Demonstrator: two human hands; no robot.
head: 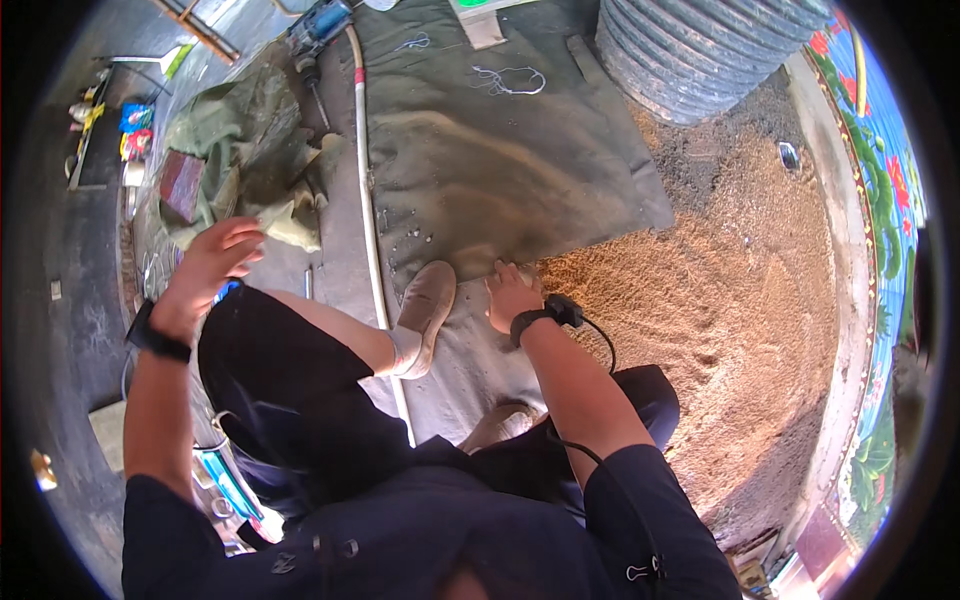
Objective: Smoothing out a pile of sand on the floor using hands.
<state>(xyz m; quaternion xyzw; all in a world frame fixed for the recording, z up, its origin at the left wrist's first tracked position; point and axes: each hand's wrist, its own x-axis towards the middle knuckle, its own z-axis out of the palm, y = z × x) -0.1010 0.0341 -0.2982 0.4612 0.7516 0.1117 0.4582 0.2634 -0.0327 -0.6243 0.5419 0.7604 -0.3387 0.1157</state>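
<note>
My right hand (514, 294) lies at the near edge of a dark olive canvas sheet (487, 165), beside tan loose material (690, 300) that looks like grain or husks. Its fingers are apart and touch the sheet; no grip on it is visible. My left hand (225, 255) is raised near my left knee, fingers loosely bent, with nothing visible in it. Beyond it, a crumpled green cloth (232, 142) lies on the floor, a reddish-brown flat piece (181, 185) on top. My shoe (427, 315) stands between the sheet and a pale hose (365, 187).
A blue power drill (319, 30) with a long bit lies at the top. A ribbed metal bin (705, 52) stands at upper right. White string (510, 80) lies on the sheet. A low concrete kerb (847, 300) bounds the grain-like layer. A cable (611, 341) runs from my right wrist.
</note>
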